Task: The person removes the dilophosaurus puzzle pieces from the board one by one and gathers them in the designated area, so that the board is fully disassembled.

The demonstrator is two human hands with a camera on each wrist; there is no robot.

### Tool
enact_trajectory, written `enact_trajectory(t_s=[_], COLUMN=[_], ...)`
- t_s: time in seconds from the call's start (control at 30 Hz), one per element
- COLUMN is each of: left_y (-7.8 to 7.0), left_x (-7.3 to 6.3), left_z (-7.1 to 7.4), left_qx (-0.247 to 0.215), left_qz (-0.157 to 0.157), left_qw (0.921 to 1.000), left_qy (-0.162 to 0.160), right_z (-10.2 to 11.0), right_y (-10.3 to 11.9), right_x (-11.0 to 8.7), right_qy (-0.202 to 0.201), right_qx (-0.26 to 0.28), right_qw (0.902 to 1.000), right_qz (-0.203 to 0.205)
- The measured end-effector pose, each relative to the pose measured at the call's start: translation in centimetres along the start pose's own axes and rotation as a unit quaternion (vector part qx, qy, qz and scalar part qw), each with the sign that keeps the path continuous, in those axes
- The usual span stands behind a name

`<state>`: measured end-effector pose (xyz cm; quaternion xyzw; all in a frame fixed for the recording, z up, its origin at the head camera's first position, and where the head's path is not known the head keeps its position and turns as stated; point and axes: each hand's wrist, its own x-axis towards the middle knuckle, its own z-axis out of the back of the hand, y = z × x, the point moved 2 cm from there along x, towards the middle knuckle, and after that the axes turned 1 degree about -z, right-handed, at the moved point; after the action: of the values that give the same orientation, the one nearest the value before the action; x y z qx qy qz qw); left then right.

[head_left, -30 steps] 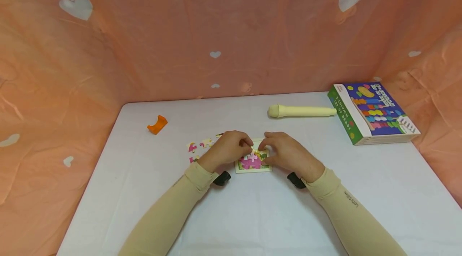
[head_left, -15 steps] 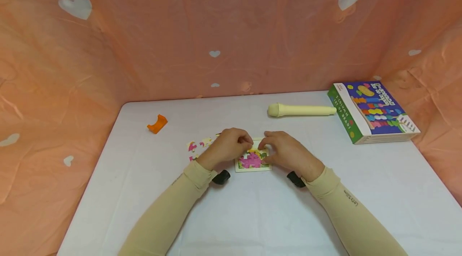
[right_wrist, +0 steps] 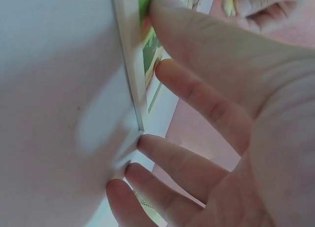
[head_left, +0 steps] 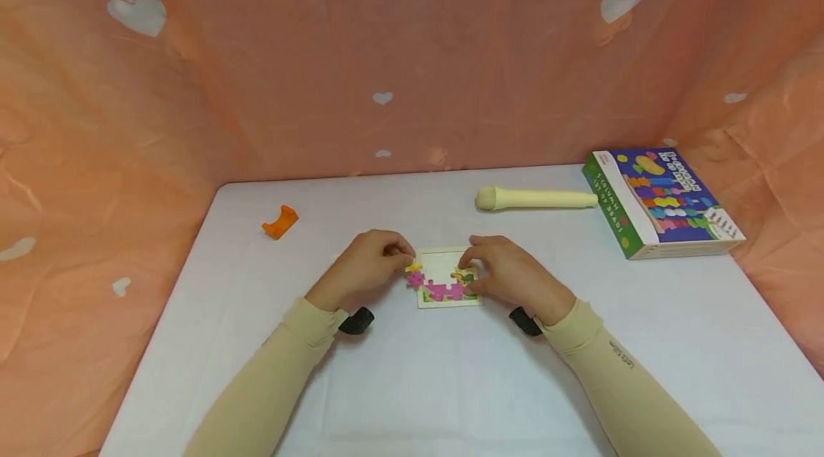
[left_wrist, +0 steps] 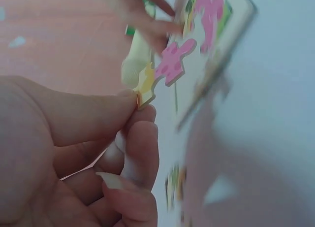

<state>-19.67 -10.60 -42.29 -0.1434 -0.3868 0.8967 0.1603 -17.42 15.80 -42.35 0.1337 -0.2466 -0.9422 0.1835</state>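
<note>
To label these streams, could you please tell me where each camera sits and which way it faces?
Head: worn on the head, facing forward and down at the table; sleeved arms, left hand and right hand show.
Left wrist: on that wrist, facing the left hand's fingers pinching puzzle pieces; the right hand shows above.
Right wrist: on that wrist, facing the right hand by the puzzle frame; the left hand shows top right.
Both wrist views share the puzzle frame.

Left-wrist view: puzzle tray (left_wrist: pixel 241 11) cropped
</note>
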Motion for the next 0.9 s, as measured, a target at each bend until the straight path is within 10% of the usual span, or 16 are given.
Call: enact_trajectory(t_s=[0.33, 0.9], left_y=[4.4, 4.8], left_x=[-2.6, -2.8], left_z=[3.2, 3.6], left_qx=[-0.027, -0.01], left_qz=[0.048, 0.054], left_qw=[0.9985, 0.9984], left_qy=[-0.004, 0.008], right_z=[-0.2, -0.1], right_y=[-0.1, -0.1], right_x=[0.0, -0.1], right_qy=[0.005, -0.002], right_qx=[0.006, 0.006], right_qw=[0.9999, 1.0], right_qz=[-0.007, 0.006])
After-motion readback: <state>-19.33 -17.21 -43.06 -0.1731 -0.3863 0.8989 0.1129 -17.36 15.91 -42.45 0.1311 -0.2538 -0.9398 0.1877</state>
